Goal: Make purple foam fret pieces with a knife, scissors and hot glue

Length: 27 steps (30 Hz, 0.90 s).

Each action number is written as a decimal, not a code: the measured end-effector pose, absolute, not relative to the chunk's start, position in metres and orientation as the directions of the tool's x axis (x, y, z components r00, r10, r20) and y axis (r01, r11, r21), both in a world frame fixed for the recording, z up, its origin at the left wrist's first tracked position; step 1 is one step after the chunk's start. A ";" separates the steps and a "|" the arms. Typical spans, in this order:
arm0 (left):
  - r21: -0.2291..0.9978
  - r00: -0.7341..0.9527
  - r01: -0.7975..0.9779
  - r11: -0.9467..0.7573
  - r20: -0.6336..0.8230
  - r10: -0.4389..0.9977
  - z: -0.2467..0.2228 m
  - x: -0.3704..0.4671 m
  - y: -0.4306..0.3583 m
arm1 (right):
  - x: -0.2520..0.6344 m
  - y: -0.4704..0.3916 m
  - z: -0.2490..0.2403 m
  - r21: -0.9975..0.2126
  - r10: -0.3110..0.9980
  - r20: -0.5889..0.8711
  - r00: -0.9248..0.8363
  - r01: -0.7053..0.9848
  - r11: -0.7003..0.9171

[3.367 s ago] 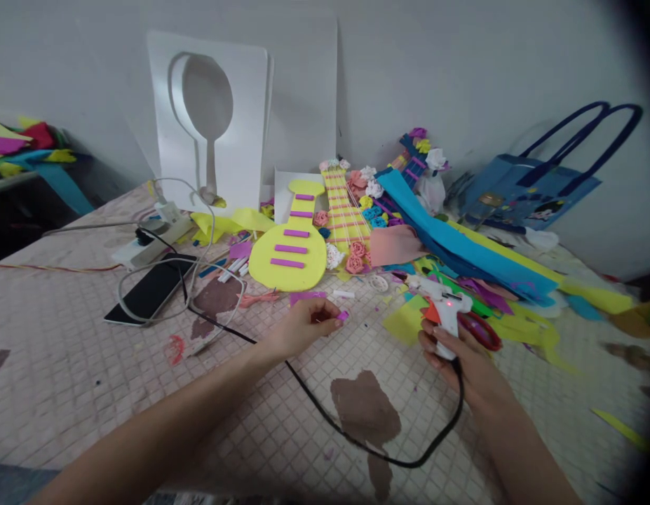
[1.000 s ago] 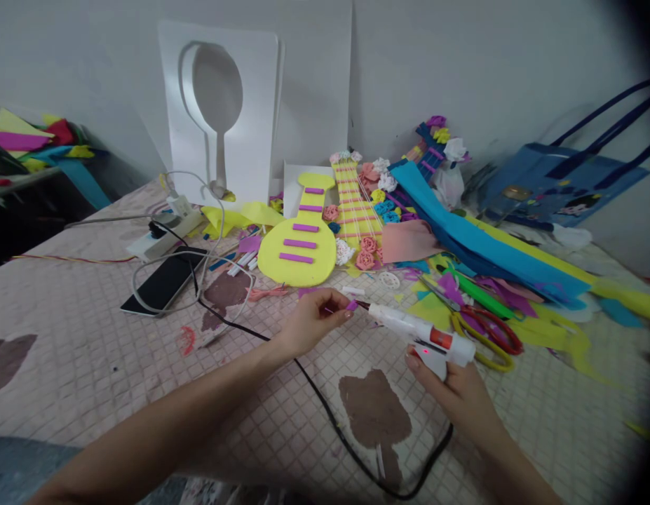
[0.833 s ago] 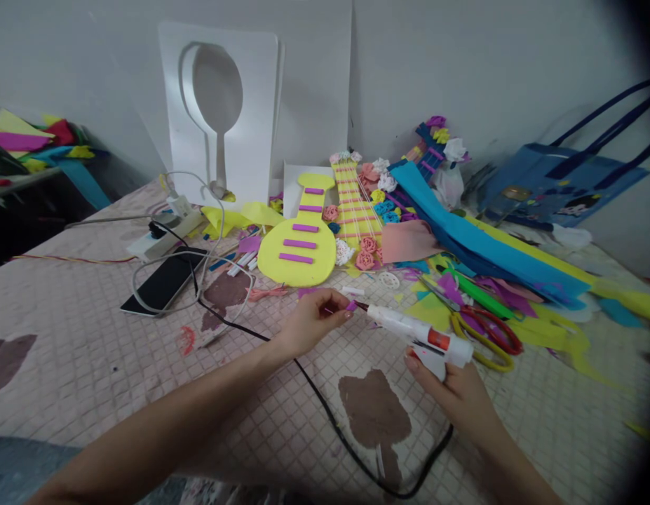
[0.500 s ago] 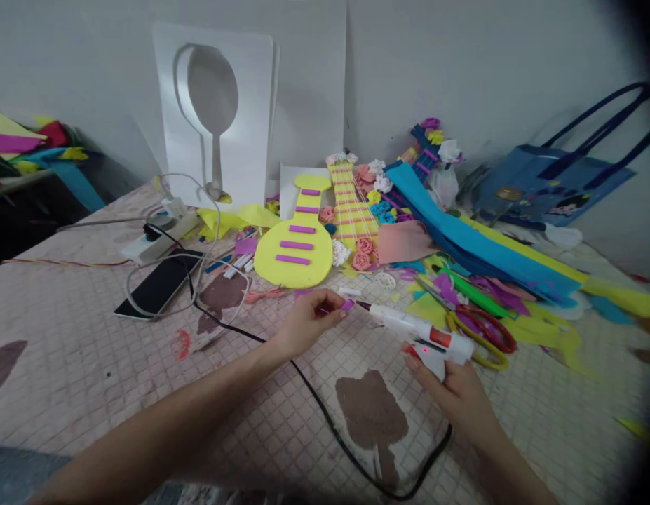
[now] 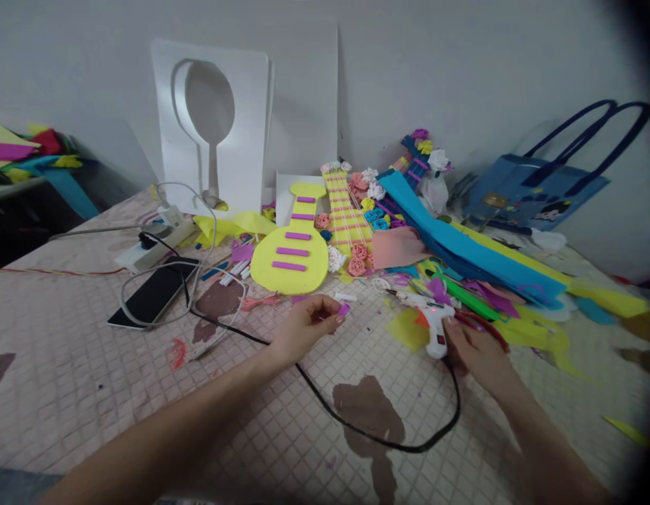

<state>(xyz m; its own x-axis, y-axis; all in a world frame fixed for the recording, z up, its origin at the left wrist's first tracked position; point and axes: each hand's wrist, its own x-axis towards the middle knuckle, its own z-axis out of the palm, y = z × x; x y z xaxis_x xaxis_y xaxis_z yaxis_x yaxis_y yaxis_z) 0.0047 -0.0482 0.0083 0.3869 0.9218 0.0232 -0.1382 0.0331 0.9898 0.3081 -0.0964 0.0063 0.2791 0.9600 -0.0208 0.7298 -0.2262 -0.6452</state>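
Between the fingertips of my left hand (image 5: 306,326) is a small purple piece (image 5: 344,309). The white glue gun (image 5: 427,312) lies on its side at the right, its nozzle pointing left and a small red light showing. Fingers of my right hand (image 5: 475,351) touch the gun's edge near the handle; whether they grip it is hard to see. Beyond my left hand lies a yellow guitar-shaped cutout (image 5: 290,272) with several purple strips across it. Next to it stands a decorated yellow piece (image 5: 348,210) with strings and paper roses.
A phone (image 5: 153,291), power strip (image 5: 156,245) and looping cables lie left. The black cord (image 5: 350,424) crosses the front. Red-handled scissors (image 5: 485,326), blue paper (image 5: 472,245) and scraps crowd the right, before a blue bag (image 5: 535,189). White boards (image 5: 251,126) lean on the wall.
The glue gun has moved away from the purple piece and been laid down farther right. My right hand has loosened from around its handle. My left hand still holds the purple piece.
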 end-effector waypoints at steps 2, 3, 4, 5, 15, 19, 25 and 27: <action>0.984 0.375 -0.171 0.044 0.024 0.927 0.008 0.006 -0.050 | 0.306 -0.101 0.016 -0.388 0.938 0.222 0.268 0.906 -0.167; 0.981 0.368 -0.188 0.042 0.031 0.929 0.007 0.006 -0.051 | 0.299 -0.104 0.021 -0.339 0.923 0.305 0.233 0.933 -0.123; 0.979 0.364 -0.202 0.036 0.041 0.931 0.007 0.007 -0.052 | 0.289 -0.107 0.027 -0.358 0.922 0.339 0.185 0.932 -0.055; 0.977 0.362 -0.211 0.029 0.051 0.931 0.006 0.007 -0.053 | 0.276 -0.109 0.031 -0.427 0.930 0.342 0.133 0.904 0.027; 0.948 0.335 -0.317 -0.034 0.145 0.931 0.011 0.011 -0.061 | 0.181 -0.097 0.029 -0.859 0.934 0.321 -0.158 0.366 0.357; 0.944 0.352 -0.329 -0.026 0.148 0.924 0.009 0.011 -0.061 | 0.178 -0.100 0.027 -0.898 0.945 0.311 -0.099 0.296 0.327; 0.956 0.358 -0.287 -0.063 0.168 0.918 0.007 0.010 -0.063 | 0.176 -0.097 0.022 -0.973 0.975 0.220 -0.031 0.072 0.221; 0.957 0.366 -0.275 -0.088 0.189 0.911 0.007 0.011 -0.064 | 0.174 -0.094 0.019 -0.988 0.989 0.145 -0.021 -0.061 0.143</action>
